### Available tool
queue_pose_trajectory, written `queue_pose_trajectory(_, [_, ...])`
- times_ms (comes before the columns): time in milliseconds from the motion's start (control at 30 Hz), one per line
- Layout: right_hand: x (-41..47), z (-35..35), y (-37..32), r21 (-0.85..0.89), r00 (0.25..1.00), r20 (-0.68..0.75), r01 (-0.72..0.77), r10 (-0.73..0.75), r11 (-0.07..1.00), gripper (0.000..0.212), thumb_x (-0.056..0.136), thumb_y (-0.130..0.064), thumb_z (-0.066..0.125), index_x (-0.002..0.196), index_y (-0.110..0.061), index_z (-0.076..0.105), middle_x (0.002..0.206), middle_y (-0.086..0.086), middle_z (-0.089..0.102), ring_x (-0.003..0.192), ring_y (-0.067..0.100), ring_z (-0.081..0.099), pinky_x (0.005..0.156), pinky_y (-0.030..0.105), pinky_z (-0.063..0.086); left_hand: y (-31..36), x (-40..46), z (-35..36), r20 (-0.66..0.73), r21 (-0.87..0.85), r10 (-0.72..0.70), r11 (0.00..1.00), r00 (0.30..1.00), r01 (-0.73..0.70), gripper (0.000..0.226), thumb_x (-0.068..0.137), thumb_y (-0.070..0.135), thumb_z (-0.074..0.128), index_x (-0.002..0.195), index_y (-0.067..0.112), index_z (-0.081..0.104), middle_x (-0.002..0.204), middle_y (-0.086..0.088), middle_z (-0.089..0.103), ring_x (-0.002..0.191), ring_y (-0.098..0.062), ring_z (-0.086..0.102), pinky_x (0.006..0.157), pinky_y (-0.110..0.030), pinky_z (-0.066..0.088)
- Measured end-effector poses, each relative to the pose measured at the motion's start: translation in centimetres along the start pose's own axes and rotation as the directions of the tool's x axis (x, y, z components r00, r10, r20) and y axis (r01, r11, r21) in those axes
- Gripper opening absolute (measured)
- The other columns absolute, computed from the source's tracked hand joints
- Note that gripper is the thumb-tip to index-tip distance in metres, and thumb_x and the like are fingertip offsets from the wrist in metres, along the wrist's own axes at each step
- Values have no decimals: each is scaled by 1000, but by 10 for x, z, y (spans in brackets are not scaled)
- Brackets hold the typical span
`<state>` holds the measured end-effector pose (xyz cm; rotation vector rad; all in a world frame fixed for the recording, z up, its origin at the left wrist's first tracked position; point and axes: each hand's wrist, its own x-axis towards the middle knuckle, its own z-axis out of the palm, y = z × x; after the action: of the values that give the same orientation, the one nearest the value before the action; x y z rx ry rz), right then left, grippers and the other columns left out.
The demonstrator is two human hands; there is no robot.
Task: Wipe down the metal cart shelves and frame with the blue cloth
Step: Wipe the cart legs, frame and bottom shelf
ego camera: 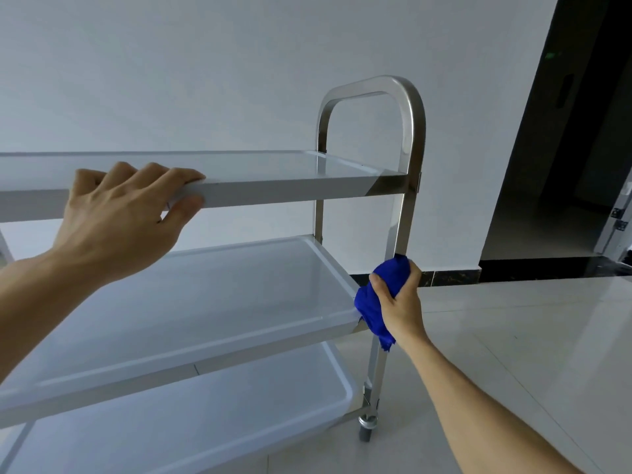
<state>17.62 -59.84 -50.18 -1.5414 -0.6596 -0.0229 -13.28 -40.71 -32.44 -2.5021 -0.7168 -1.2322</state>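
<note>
The blue cloth (374, 302) is bunched into a soft, creased wad in the right hand (398, 302), whose fingers curl round it and press it against the near upright post (405, 217) of the metal cart (376, 87), right at the corner where the middle shelf (191, 302) meets the post. A frayed tail of the cloth hangs below the hand.

The left hand (126, 213) grips the front rim of the top shelf (273, 165), fingers hooked over the edge and thumb underneath.

The cart has three shallow tray-like shelves with raised lips and rounded corners; their surfaces look pale, smooth and faintly glossy. The bottom shelf (205, 422) lies low, just above a grey caster wheel (366, 429). The frame is brushed, reflective flat-sided tubing, bent into a rounded arch handle above the top shelf.

The cart stands on a floor (513, 336) of large, shiny light tiles. Behind it is a plain white wall (171, 63) with a dark, marbled skirting strip (448, 277) along its foot. To the right a dark doorway (581, 131) opens.
</note>
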Motion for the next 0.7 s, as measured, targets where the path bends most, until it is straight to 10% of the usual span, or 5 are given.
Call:
queue_pose_trajectory(133, [25,-1,-40,70,997,-45,73,-70,995,49,93,-37,66,127,-38,32,113,-22,54,103,8,61,75,20,48,2,1,1,-17,3,4,1000,1000,-4,39,95,59,26,124,45,48,115,10,63,101,-30,54,88,-47,32])
queue_pose_trajectory(300, [65,-1,-96,64,971,-141,201,-191,977,51,91,-36,68,130,-27,36,124,-4,59,105,14,62,87,32,55,3,5,4,1,-8,3,1000,1000,-3,40,94,60,25,124,45,47,115,8,62,103,-32,51,92,-52,33])
queue_pose_trajectory(700, [12,-4,27,20,998,56,-19,18,1000,64,86,-46,72,135,-41,31,112,-23,54,92,-16,58,82,18,47,-6,6,19,-87,16,90,996,992,-89,38,98,56,32,123,35,50,104,-2,61,91,-38,53,90,-57,44])
